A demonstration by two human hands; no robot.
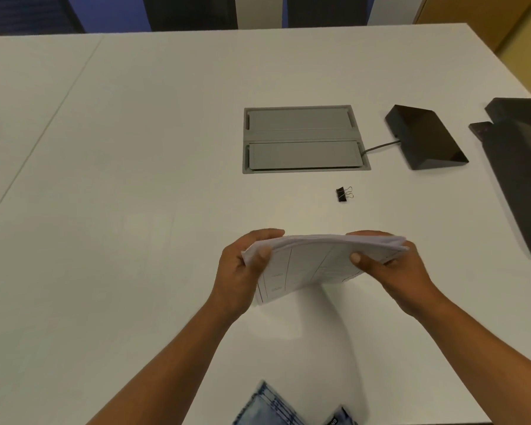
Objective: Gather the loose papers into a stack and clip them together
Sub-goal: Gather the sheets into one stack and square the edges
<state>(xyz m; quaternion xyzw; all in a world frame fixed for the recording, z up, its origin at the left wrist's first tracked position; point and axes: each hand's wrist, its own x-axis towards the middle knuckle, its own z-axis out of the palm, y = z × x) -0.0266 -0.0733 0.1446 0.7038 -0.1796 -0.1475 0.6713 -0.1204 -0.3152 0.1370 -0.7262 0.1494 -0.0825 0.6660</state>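
Observation:
A stack of white printed papers (313,262) is held in the air above the white table (135,179), tilted with its far edge raised. My left hand (242,271) grips the stack's left end, thumb on top. My right hand (393,268) grips the right end the same way. A black binder clip (344,194) with silver handles lies on the table beyond the stack, untouched by either hand.
A grey cable hatch (304,139) is set into the table beyond the clip. To the right sit a black wedge-shaped device (426,139) with a cable and a larger black object (521,167) near the table's right edge. Blue jeans show at the bottom.

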